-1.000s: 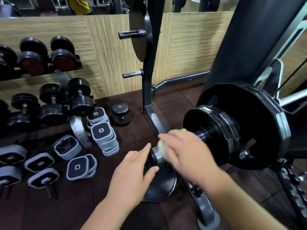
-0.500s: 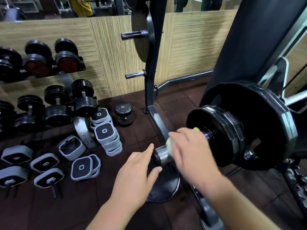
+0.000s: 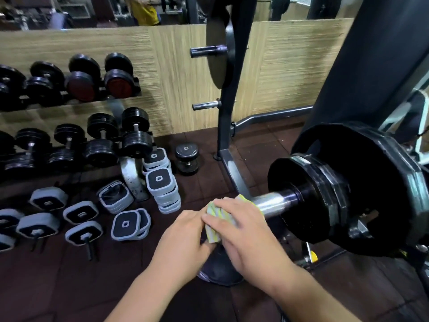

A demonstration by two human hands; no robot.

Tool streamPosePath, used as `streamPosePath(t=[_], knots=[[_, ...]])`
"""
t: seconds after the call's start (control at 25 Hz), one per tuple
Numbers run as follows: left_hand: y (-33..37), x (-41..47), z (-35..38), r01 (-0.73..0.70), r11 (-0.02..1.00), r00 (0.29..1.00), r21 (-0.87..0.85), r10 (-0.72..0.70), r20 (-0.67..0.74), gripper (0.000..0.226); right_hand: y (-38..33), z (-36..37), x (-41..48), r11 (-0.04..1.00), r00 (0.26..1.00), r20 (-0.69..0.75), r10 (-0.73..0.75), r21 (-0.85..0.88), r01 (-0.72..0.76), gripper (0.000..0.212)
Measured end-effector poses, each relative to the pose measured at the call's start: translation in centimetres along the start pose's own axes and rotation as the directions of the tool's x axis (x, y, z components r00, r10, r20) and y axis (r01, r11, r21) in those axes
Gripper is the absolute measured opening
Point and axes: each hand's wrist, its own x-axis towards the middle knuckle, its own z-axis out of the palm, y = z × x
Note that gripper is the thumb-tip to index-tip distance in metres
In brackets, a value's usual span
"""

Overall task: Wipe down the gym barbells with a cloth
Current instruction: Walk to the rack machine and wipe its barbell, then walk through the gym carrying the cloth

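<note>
The right hand (image 3: 246,231) wraps a ribbed, yellow-green striped cloth (image 3: 214,212) over the tip of the bar (image 3: 275,202), a smooth, shiny steel cylinder. The left hand (image 3: 183,238) curls against the cloth's end, but whether it grips cannot be told. Thick, matte black round plates (image 3: 352,189) sit further along the bar. Square grey-rimmed weights (image 3: 160,180) lie on the dark tiled floor (image 3: 58,287).

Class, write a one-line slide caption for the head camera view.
Right hand grips a striped cloth round the barbell sleeve, left hand close alongside.
</note>
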Motion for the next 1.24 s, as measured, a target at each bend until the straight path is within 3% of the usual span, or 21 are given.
streamPosePath(t=[0.16,0.36,0.56,0.8,1.04,1.24], knots=[[-0.7,-1.5,-1.1,0.103,0.994,0.99,0.034,-0.099,-0.095,0.049,-0.9,-1.2,1.5,0.98,1.0,0.013,-0.013,0.198,0.011,0.044],[-2.1,-5.7,-2.4,0.238,0.971,0.942,0.016,-0.226,-0.25,0.057,-2.7,-2.1,3.3,0.939,0.982,0.081,-0.173,0.314,0.139,0.042],[-5.5,-10.8,-3.5,0.363,0.927,0.871,-0.095,-0.374,-0.319,0.049,-6.8,1.5,5.7,0.842,0.948,0.096,-0.304,0.492,0.22,0.038],[-14.5,-16.3,-5.5,0.531,0.826,0.73,-0.19,-0.56,-0.391,0.048,-12.5,12.5,9.8,0.767,0.936,0.287,-0.202,0.64,-0.031,0.031],[-28.2,-22.1,-11.1,0.644,0.707,0.591,-0.292,-0.702,-0.397,0.047,-21.5,24.9,18.4,0.806,0.817,0.503,-0.284,0.586,-0.081,0.032],[-37.8,-27.5,-17.2,0.719,0.599,0.47,-0.352,-0.793,-0.388,0.044,-29.4,31.7,26.3,0.787,0.764,0.587,-0.267,0.59,-0.178,0.029]])
